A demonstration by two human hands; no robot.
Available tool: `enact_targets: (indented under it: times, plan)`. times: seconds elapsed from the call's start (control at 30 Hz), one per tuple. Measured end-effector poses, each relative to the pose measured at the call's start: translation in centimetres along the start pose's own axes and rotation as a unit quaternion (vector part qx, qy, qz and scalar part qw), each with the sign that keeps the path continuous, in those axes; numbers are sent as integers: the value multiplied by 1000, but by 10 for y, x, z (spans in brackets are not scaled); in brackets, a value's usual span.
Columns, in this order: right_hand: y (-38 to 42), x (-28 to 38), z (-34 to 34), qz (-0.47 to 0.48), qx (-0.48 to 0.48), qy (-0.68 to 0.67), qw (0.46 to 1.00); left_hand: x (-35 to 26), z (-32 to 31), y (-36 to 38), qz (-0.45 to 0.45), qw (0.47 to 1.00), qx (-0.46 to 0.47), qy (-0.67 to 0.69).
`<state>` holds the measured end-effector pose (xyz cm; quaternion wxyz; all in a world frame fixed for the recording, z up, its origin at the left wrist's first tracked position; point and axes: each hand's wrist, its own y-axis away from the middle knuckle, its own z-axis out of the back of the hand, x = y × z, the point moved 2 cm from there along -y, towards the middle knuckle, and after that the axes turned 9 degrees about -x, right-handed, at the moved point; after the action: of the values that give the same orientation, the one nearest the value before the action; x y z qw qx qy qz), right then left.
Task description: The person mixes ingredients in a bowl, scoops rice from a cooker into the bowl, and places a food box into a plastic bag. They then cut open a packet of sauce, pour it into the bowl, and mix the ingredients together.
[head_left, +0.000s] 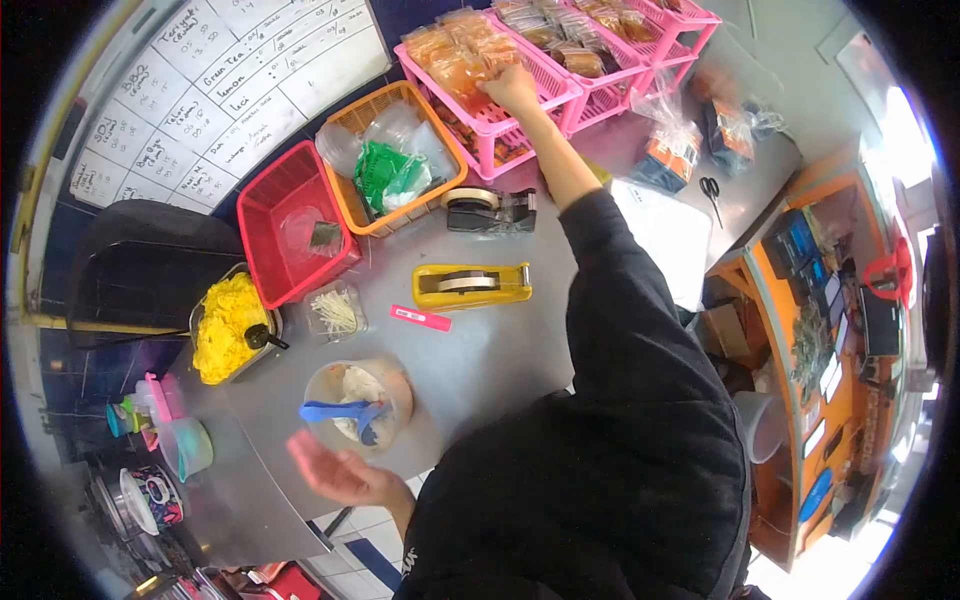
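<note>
A yellow tape dispenser (471,285) lies on the table (500,350), near a black dispenser (490,211), red basket (290,225) and scissors (711,192).

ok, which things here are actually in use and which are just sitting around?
In use:
right hand on packets in pink basket
left hand, open, near tub with blue scoop

Sitting around:
yellow tape dispenser
black tape dispenser
red basket
scissors

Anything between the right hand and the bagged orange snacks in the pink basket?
Nothing visible. The right hand is already on the clear packets of orange snacks in the pink plastic slatted basket. The black tape dispenser lies nearer, under the forearm, not in the path.
</note>
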<state>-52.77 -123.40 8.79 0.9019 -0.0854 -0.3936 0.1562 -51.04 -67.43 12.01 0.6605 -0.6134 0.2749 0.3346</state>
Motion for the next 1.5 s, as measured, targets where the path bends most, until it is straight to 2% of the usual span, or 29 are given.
enact_targets:
  times: [0.07,0.13,0.2,0.27,0.33,0.37,0.4,0.47,0.5,0.53,0.57,0.6,0.63,0.67,0.7,0.73,0.8,0.83,0.87,0.9,0.93,1.0,1.03,1.1,1.17,1.27,1.33,1.4,1.5]
  plan:
    - [24,22,31,39,-54,-67,995,6,-17,8,36,992,94,82]
    - [51,36,62,102,-90,-130,982,-10,-55,11,142,953,195,182]
    - [101,59,103,119,-65,-258,957,-24,-102,16,269,871,259,319]
    - [155,69,125,68,31,-362,929,-40,-143,30,367,785,264,423]
    - [210,56,118,24,119,-449,885,-38,-174,50,455,688,243,510]
    - [235,51,129,118,133,-371,912,-37,-187,61,498,630,234,547]
    - [250,45,138,207,149,-284,924,-35,-194,69,516,645,248,506]
    - [244,6,160,107,126,-256,953,-31,-202,79,542,678,267,419]
    - [241,-20,173,58,118,-244,961,-32,-206,86,538,677,271,424]
    - [220,-73,175,9,56,-197,979,-28,-206,94,550,676,278,405]
    - [194,-115,190,-1,-78,-92,993,-21,-205,101,562,675,283,385]
    - [162,-202,191,82,-185,-39,978,-17,-206,108,574,676,285,365]
    - [142,-244,213,63,-201,44,977,-18,-207,111,574,678,287,359]
    - [124,-315,225,110,-251,111,955,-20,-208,113,573,681,288,354]
    - [111,-379,235,87,-208,99,969,-22,-210,114,571,685,285,350]
    - [111,-383,252,92,-192,103,972,-26,-211,113,592,679,277,335]
    - [99,-440,262,153,-127,101,975,-38,-211,108,632,668,252,301]
    - [99,-445,263,155,-101,48,982,-39,-210,106,630,671,247,303]
    - [100,-459,262,165,-77,72,981,-40,-209,104,630,674,241,303]
    - [101,-445,268,119,15,157,980,-40,-207,102,630,675,234,304]
    - [102,-452,266,113,-26,243,963,-42,-205,99,627,670,246,311]
    - [101,-441,273,30,-6,328,944,-47,-202,92,624,655,274,328]
    - [105,-451,272,-9,-17,287,958,-55,-203,87,620,644,276,351]
    - [107,-458,277,-27,-13,344,938,-62,-200,80,599,658,305,338]
    - [116,-474,283,57,-40,365,929,-69,-196,73,587,671,320,321]
    - [121,-495,291,-16,69,350,934,-74,-187,67,539,704,340,313]
    - [134,-488,287,-16,-2,342,940,-78,-181,61,526,712,333,325]
    - [150,-456,286,68,-26,304,950,-83,-176,57,513,722,318,339]
    - [162,-426,282,36,-2,356,934,-89,-167,48,493,739,292,353]
